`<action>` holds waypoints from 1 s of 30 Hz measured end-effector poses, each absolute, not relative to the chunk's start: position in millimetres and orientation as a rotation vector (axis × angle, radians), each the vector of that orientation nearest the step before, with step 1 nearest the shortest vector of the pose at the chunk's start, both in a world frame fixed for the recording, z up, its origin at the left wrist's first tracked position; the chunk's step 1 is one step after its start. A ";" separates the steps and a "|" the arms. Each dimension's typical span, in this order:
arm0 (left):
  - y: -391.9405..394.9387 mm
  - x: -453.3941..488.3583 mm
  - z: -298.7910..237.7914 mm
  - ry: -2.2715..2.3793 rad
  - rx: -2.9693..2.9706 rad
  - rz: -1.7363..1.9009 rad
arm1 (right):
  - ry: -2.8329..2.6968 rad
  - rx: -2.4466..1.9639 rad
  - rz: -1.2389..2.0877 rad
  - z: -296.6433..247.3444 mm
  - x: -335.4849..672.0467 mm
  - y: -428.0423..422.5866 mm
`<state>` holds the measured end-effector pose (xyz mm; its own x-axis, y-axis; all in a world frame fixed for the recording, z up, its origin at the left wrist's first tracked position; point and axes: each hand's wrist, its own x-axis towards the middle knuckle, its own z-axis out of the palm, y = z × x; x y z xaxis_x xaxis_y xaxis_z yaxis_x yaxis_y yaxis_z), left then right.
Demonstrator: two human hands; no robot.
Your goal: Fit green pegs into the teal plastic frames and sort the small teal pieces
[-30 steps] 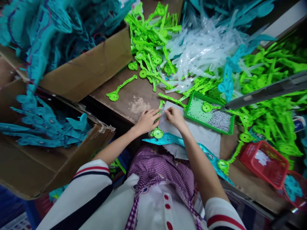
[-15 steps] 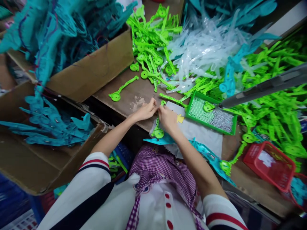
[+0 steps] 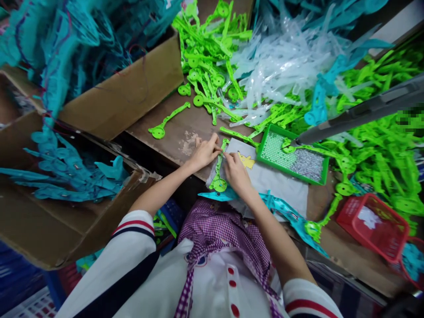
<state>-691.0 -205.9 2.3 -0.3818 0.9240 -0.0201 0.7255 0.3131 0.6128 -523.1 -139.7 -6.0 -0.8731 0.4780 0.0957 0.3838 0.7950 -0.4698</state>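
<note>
A slim lime-green plastic arm with a round disc end (image 3: 218, 183) lies lengthwise on a pale cloth (image 3: 270, 187), beside a long teal plastic piece (image 3: 286, 210). Over the arm's upper part my left hand (image 3: 206, 152) reaches in from the left, thumb and forefinger pinched together. My right hand (image 3: 237, 171) meets it from the right, its fingers also closed in a pinch. The fingertips of both hands come together at the arm; whatever they pinch is too small to tell. Close to my right hand, the cloth carries a yellow cartoon figure (image 3: 247, 161).
A green tray (image 3: 291, 176) with small metal pieces stands to the right, a dark rod-shaped tool (image 3: 351, 117) slanting over it. Beyond are heaps of green arms (image 3: 205, 57) and translucent strips (image 3: 281, 66). Cardboard boxes (image 3: 122, 88) of teal parts stand left, a red basket (image 3: 371, 227) right.
My right hand has shifted slightly right and down, and my left hand has turned over the green arm. More of the arm now shows between the hands.
</note>
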 end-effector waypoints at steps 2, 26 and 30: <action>-205.7 -691.8 0.9 2.221 1.480 0.742 | -2.659 -0.751 0.750 -7.8 -516.2 -136.4; -207.9 -696.1 15.9 2.183 1.489 0.699 | -2.819 -1.189 0.771 13.8 -514.7 -128.3; -208.1 -696.7 16.7 2.197 1.487 0.712 | -2.823 -1.295 0.758 17.1 -513.6 -117.8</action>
